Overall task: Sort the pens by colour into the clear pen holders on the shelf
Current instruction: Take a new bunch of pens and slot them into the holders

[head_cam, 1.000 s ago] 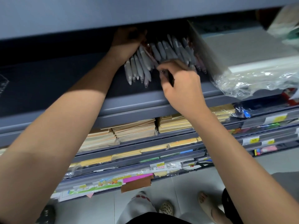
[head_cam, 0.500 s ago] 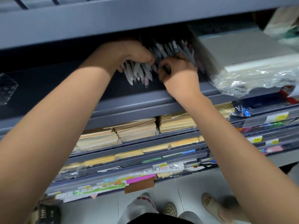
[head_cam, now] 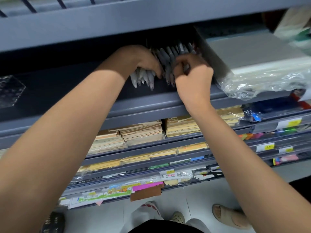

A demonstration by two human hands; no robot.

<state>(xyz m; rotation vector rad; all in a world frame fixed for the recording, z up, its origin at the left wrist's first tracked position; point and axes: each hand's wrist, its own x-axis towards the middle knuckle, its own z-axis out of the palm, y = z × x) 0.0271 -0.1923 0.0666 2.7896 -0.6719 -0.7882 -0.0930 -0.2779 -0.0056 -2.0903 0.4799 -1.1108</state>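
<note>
On the shelf (head_cam: pixel 80 93), left hand (head_cam: pixel 139 59) clasps pale pens (head_cam: pixel 145 78); right hand (head_cam: pixel 193 74) pinches a pen (head_cam: pixel 186 68) beside them (colour unclear), likely pulling it free next.

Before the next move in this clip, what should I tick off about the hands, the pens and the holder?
1. Left hand grips the bundle of pale grey plastic pens: ok.
2. Fingers of the right hand pinch one dark grey pen: ok.
3. Ink colour of either group readable: cannot tell, shaded and blurred.
4. Clear plastic holder in view at far left: ok; its contents, cannot tell.
5. Room beside the right hand: not ok, the plastic-wrapped grey box sits close.
</note>
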